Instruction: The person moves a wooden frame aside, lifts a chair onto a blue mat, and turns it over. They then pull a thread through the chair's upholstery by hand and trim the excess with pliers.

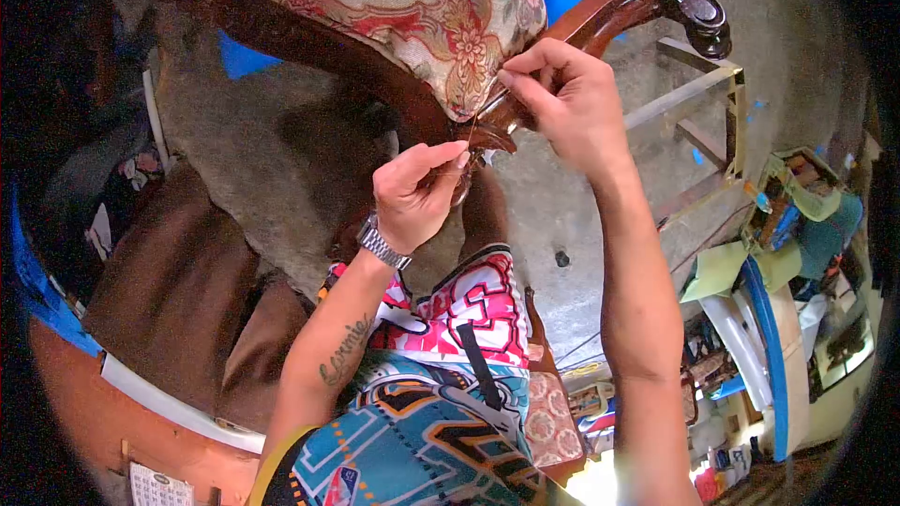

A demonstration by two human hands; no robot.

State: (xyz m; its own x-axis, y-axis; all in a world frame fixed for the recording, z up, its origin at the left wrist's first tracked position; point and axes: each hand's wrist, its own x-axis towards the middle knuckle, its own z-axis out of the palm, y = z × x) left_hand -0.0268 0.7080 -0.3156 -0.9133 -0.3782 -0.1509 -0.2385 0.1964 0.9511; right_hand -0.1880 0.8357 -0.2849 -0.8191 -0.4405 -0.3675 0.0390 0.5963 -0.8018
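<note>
A wooden chair frame (394, 94) with carved, glossy dark legs carries a seat padded in floral cloth (375, 0). The cloth comes to a rounded corner just above my hands. My left hand (417, 192), with a metal watch at the wrist, is closed in a pinch below that corner. From its fingertips a thin thread (474, 125) runs up towards the cloth's edge. My right hand (574, 103) is pinched shut right beside the corner, thumb against forefinger. What lies between those fingertips is too small to make out.
Brown cloth (173, 290) is heaped at the left. A bare wooden frame (689, 98) lies on the concrete floor (553, 215) at the right. Farther right are foam pieces (717, 269), boards (771, 356) and clutter. A patterned cushioned seat (553, 417) is behind me.
</note>
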